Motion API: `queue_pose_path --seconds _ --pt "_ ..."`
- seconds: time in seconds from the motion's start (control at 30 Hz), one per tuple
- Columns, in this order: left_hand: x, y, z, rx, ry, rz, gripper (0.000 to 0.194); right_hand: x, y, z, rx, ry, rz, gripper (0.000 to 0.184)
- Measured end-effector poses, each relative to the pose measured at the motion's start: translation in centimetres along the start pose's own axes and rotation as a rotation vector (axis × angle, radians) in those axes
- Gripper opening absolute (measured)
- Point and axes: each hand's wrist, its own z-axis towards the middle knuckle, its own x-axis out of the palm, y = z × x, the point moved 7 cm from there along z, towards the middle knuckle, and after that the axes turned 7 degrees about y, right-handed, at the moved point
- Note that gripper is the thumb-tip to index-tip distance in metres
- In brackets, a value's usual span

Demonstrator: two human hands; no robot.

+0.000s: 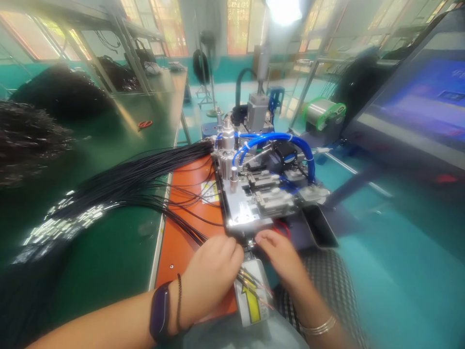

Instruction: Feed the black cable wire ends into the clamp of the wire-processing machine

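Many wires (250, 281), under left grip (212, 271) (bare)

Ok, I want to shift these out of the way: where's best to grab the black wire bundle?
Probably the tight stretch of the black wire bundle just left of the pneumatic machine, coming down from above. There the wires run together in one narrow band; further left they fan out and loosen.

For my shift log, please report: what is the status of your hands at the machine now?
Left hand holding black wires. Right hand at front edge of machine. Wires lying across orange mat.
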Motion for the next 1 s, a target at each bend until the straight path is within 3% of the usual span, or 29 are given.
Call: queue_pose_path --seconds 0.2,0.33,0.47,0.63,0.77,0.9,1.0 --pt "-0.9 -0.2 -0.2 0.054 -0.155 0.013 0.018 0.1 0.5 0.0 -0.012 0.032 -0.075 0.022" --pt "-1.3 -0.1 -0.2 0.073 -0.178 0.014 0.020 -0.1 0.5 0.1 -0.002 0.023 -0.103 0.020" --pt "-0.9 -0.1 0.0 0.059 -0.095 0.021 0.020 0.2 0.4 0.1 0.025 0.042 0.025 0.019" --pt "0.4 -0.3 0.0 -0.072 0.141 0.038 0.019 1.4 -0.4 0.2 0.104 0.092 0.114 0.020" --pt "0.1 -1.1 -0.6 -0.105 0.165 0.070 0.024 1.5 -0.9 0.3 0.128 0.111 0.137 0.019" --pt "0.3 -1.2 -1.1 -0.121 0.205 0.095 0.056 -0.3 0.0 -0.7 0.013 0.024 -0.020 0.017" --pt "0.6 -1.2 -1.1 -0.124 0.230 0.085 0.058 -0.7 2.2 -2.8 -0.229 0.047 -0.298 0.020"
